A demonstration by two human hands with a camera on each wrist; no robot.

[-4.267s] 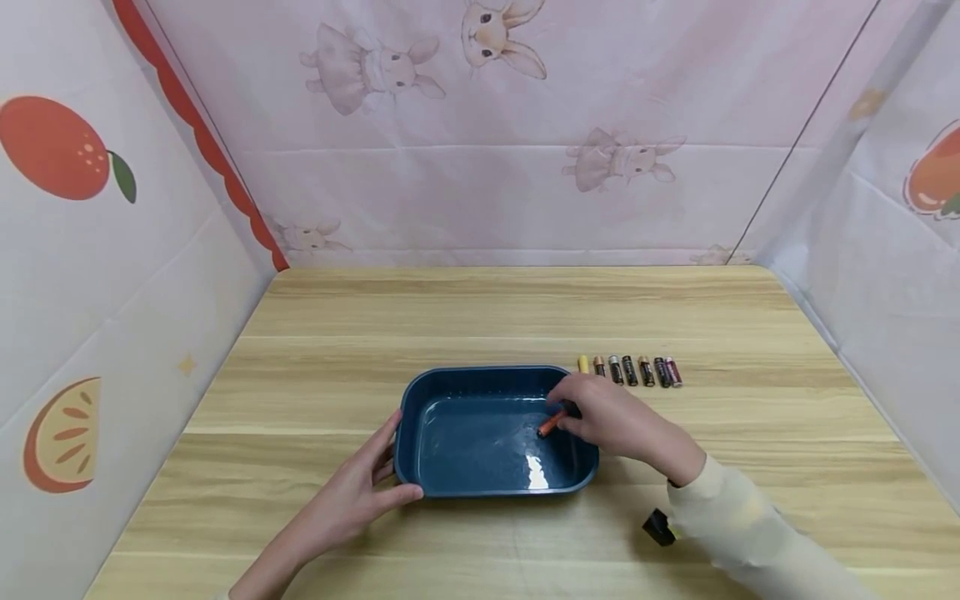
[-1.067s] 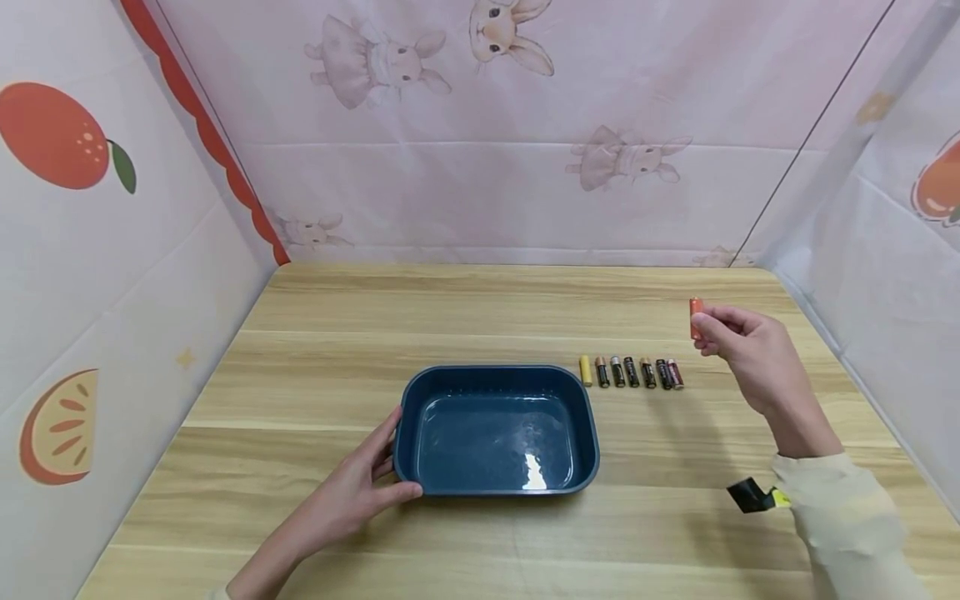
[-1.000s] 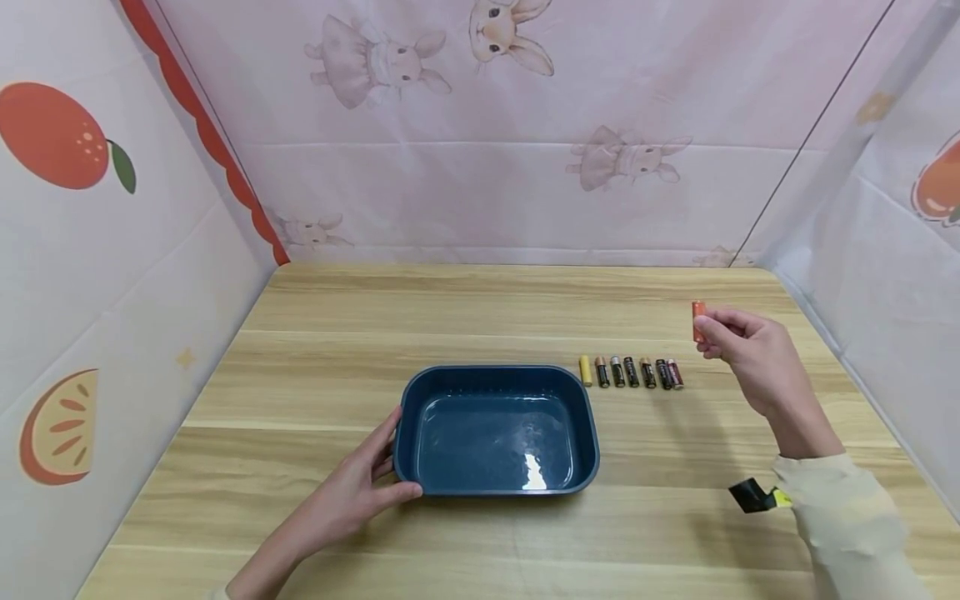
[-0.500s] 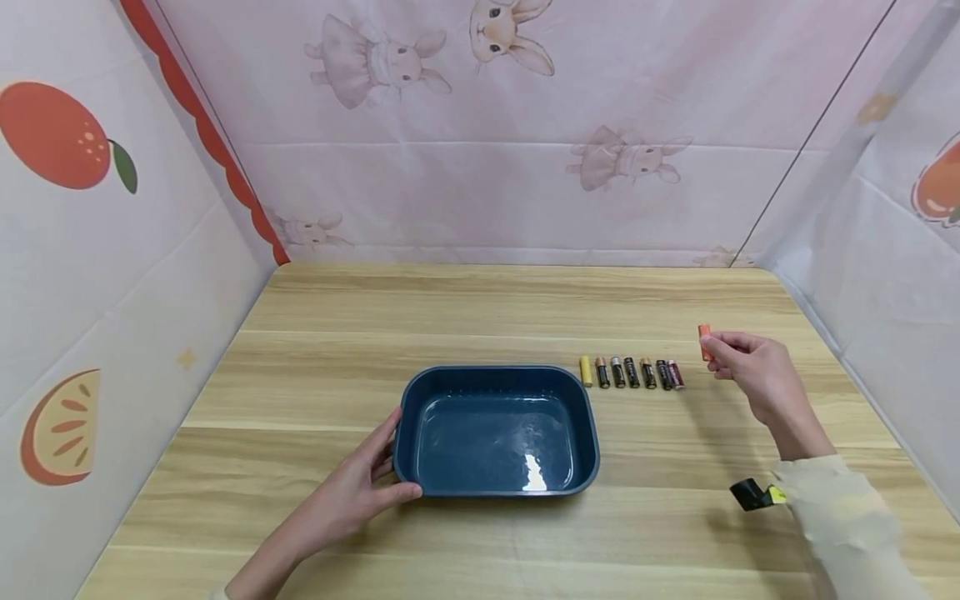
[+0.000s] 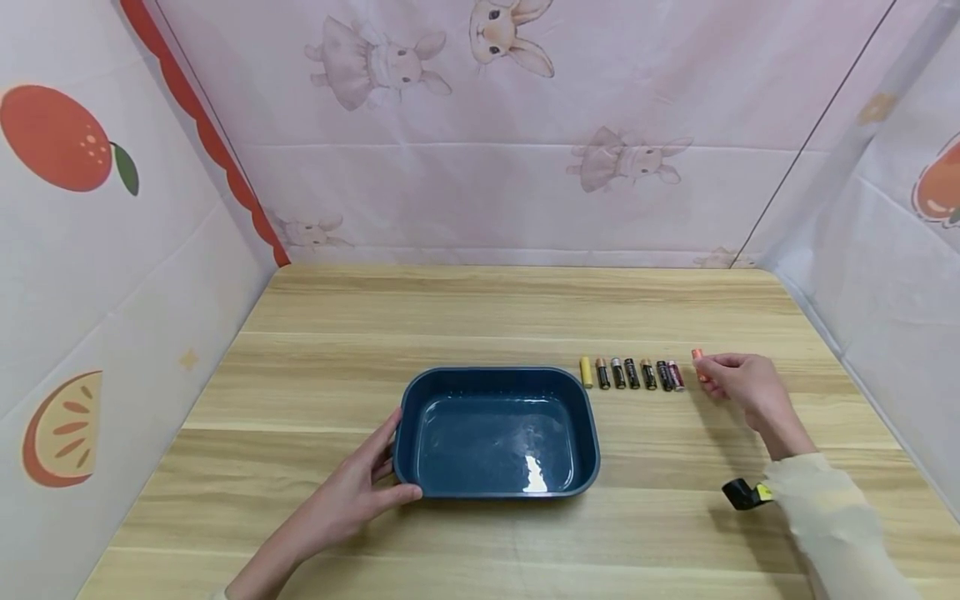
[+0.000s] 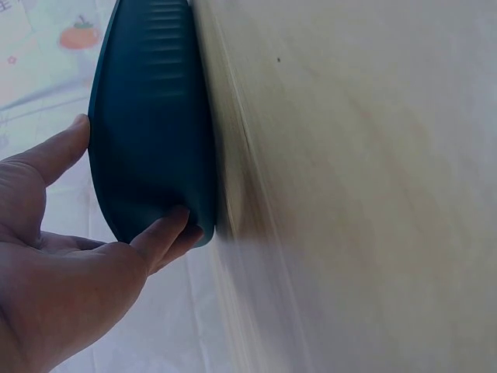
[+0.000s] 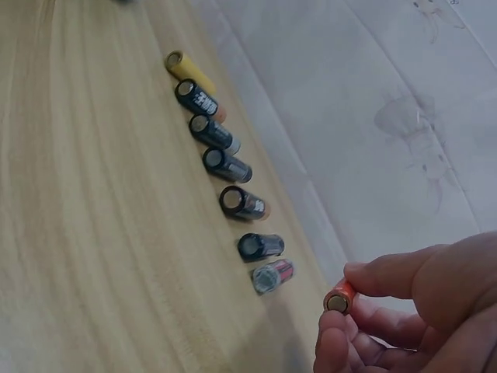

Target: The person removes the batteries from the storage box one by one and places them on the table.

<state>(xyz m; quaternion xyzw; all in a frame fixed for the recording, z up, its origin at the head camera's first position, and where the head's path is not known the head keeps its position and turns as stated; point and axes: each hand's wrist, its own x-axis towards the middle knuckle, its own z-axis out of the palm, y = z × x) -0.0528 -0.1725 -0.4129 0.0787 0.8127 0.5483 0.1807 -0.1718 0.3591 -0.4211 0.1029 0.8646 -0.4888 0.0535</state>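
My right hand [image 5: 746, 387] pinches an orange battery [image 7: 339, 299] between thumb and fingers, low over the table just right of a battery row. That row holds a yellow battery [image 5: 586, 372] at its left end, several dark ones such as a black battery [image 5: 632, 374], and a maroon battery [image 5: 676, 376] at its right end. My left hand [image 5: 352, 500] holds the left end of a deep blue rectangular dish [image 5: 495, 495], thumb at the near corner and index finger at the far one. In the left wrist view, fingertips press the dish's outer wall [image 6: 151, 132].
The wooden table [image 5: 450, 308] ends at a back curtain [image 5: 480, 200] printed with rabbits. Fruit-printed cloth [image 5: 150, 333] hangs on both sides. A black and yellow piece [image 5: 744, 494] sticks out beside the right sleeve [image 5: 828, 517].
The right hand has taken the orange battery out of the dish to the right, held it upright in the air, then lowered it beside the row. My left hand has stayed at the dish.
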